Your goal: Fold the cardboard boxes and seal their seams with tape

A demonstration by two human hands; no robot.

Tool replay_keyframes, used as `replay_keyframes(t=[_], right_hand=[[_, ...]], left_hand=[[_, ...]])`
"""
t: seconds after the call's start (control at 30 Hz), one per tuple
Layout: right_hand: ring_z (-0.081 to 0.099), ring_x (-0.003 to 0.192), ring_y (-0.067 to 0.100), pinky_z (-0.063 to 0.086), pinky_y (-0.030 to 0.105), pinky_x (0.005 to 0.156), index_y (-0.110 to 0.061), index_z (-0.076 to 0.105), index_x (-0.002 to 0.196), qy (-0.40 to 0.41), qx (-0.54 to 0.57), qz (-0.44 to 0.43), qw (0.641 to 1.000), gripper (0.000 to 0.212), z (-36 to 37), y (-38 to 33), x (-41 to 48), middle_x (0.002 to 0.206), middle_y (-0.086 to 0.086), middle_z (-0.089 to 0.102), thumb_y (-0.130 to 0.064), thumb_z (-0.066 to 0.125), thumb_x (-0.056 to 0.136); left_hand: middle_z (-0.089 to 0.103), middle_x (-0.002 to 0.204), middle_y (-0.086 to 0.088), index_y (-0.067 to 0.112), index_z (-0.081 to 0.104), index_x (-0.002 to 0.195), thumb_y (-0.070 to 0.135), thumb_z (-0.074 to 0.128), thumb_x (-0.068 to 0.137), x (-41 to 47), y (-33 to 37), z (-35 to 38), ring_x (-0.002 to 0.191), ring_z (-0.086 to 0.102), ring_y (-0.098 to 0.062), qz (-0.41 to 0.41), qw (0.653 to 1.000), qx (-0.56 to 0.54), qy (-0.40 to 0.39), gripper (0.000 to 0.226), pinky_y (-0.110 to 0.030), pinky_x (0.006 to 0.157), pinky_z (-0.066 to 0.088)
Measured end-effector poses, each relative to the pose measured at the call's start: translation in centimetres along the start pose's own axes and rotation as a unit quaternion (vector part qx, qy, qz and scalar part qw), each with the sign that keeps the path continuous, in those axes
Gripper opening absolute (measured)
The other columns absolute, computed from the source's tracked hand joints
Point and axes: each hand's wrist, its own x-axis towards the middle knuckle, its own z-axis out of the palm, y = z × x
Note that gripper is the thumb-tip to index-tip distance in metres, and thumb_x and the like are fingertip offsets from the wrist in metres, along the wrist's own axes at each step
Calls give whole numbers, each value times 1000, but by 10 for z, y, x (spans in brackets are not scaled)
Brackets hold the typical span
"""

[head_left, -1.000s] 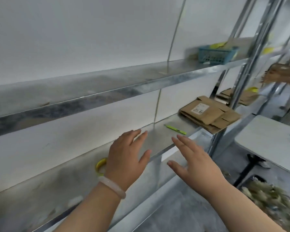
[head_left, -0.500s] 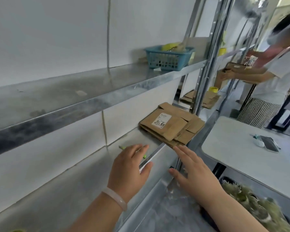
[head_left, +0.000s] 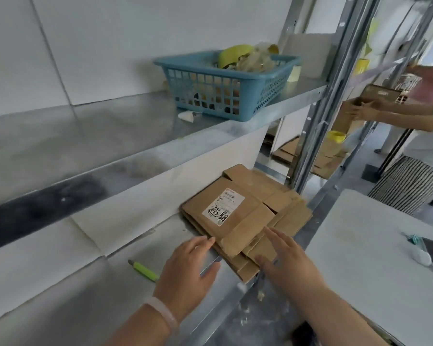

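The stack of flattened cardboard boxes (head_left: pixel 245 216) lies on the lower shelf (head_left: pixel 60 283), its near corner overhanging the shelf's front edge, and the top box bears a white label (head_left: pixel 223 206). A second ago this stack was well ahead of both hands. Half a second ago it was nearer, and now the hands have come up to it.

The left hand (head_left: pixel 188 268) is released, with straight fingers whose tips are at the stack's near-left edge. The right hand (head_left: pixel 290 265) is also released, its fingers spread over the stack's near corner (whether either hand actually touches the cardboard I cannot tell). Neither hand holds anything.

To my eye the walk along the shelf is over and the next step is to lift a flat box off the stack. No folding or taping has begun on it yet.

A yellow-green pen-shaped tool (head_left: pixel 145 270), which lay ahead of the hands a second ago, now sits on the shelf to the left of the stack, just beside the left hand. Above the stack, on the upper shelf (head_left: pixel 85 136), stands a blue basket (head_left: pixel 210 91) holding a yellow roll (head_left: pixel 235 54), probably tape. To the right of the stack is a white desk (head_left: pixel 360 258), a likely place to fold. Beyond the stack, another person (head_left: pixel 430 146) handles a box.
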Motion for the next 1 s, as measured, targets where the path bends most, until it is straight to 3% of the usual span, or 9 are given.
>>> replay_keyframes(t=[0.13, 0.23, 0.37, 0.47, 0.57, 0.67, 0.73, 0.87, 1.0], right_hand=[[29, 142, 9, 28, 32, 113, -40, 15, 154, -85, -12, -19, 996, 70, -2, 42, 76, 159, -19, 16, -56, 47, 94], [33, 141, 13, 31, 32, 110, -37, 19, 153, -87, -15, -32, 996, 65, -17, 67, 135, 159, -15, 21, -53, 45, 96], [24, 144, 25, 17, 29, 110, -23, 31, 150, -121, -64, -65, 988, 52, -25, 86, 206, 159, 4, 25, -36, 40, 101], [19, 146, 31, 19, 50, 117, -27, 7, 156, -153, -50, -47, 986, 70, -20, 94, 244, 162, 5, 16, -52, 36, 97], [33, 139, 32, 31, 51, 112, -32, 6, 155, -164, -8, -36, 986, 73, -14, 100, 271, 157, 6, 29, -53, 43, 96], [47, 123, 27, 42, 45, 101, -26, 30, 148, -151, 64, -23, 986, 64, -9, 105, 287, 143, 7, 45, -46, 56, 93], [47, 125, 26, 39, 41, 97, -29, 36, 145, -123, 68, -22, 990, 63, -7, 108, 289, 145, 3, 44, -50, 59, 90], [44, 125, 22, 38, 45, 100, -39, 32, 145, -135, 145, -17, 980, 64, -13, 100, 273, 147, -3, 41, -51, 60, 89], [50, 97, 0, 41, 23, 83, -35, 42, 138, -111, 193, -81, 972, 60, -18, 83, 240, 119, -12, 52, -45, 66, 84]], left_hand=[[56, 129, 5, 18, 59, 130, 24, 65, 89, 46, 4, 28, 122, 50, -11, -128, 986, -71, 77, 42, -26, 106, 36], [56, 128, 2, 16, 59, 129, 23, 67, 88, 72, 5, 52, 122, 48, -14, -211, 971, -75, 89, 42, -25, 106, 32], [45, 121, 13, 18, 54, 134, 26, 65, 90, 92, 4, 83, 116, 40, -3, -307, 943, -103, 74, 47, -22, 105, 28], [56, 122, 6, 15, 55, 135, 19, 64, 91, 98, 2, 98, 111, 55, -10, -394, 893, -206, 73, 45, -34, 103, 44], [67, 116, 2, 17, 54, 136, 16, 61, 93, 103, -2, 105, 102, 64, -7, -454, 838, -288, 97, 43, -34, 95, 52], [73, 99, 16, 41, 66, 111, 17, 60, 93, 111, -8, 103, 89, 68, 1, -470, 803, -342, 133, 31, -31, 83, 55], [74, 86, 15, 39, 65, 99, 17, 64, 91, 117, -10, 99, 80, 70, -3, -483, 772, -381, 159, 24, -34, 76, 56], [69, 104, -5, 19, 54, 126, 20, 71, 86, 113, -10, 92, 92, 69, -22, -498, 729, -417, 214, 43, -44, 84, 56], [69, 104, 2, 37, 51, 122, 20, 70, 87, 76, 0, 63, 93, 68, -15, -450, 741, -401, 296, 44, -38, 84, 57]])
